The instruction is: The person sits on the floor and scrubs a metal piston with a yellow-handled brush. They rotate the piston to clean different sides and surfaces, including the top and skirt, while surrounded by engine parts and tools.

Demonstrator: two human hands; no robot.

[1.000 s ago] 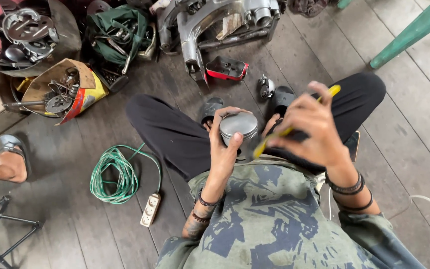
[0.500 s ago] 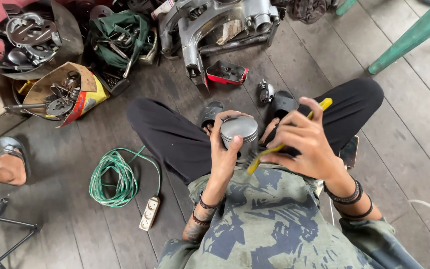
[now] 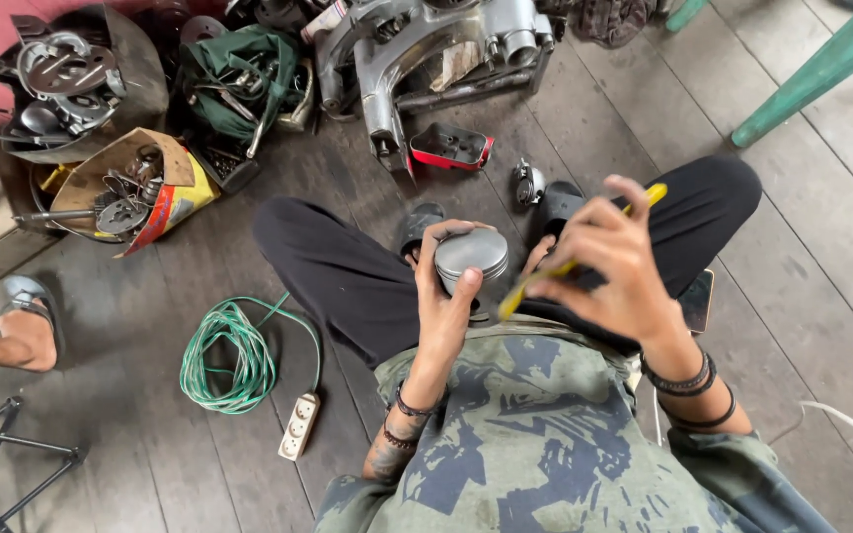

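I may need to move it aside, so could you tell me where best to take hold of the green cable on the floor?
Probably grip the coiled green cable from above, fingers through the open middle around the bundled loops; it lies flat on the floorboards. Its socket strip would trail behind.

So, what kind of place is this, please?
Probably an informal motorcycle repair spot on a wooden plank floor. An engine casing lies there, tubs of metal parts stand nearby, and the left hand holds a piston.
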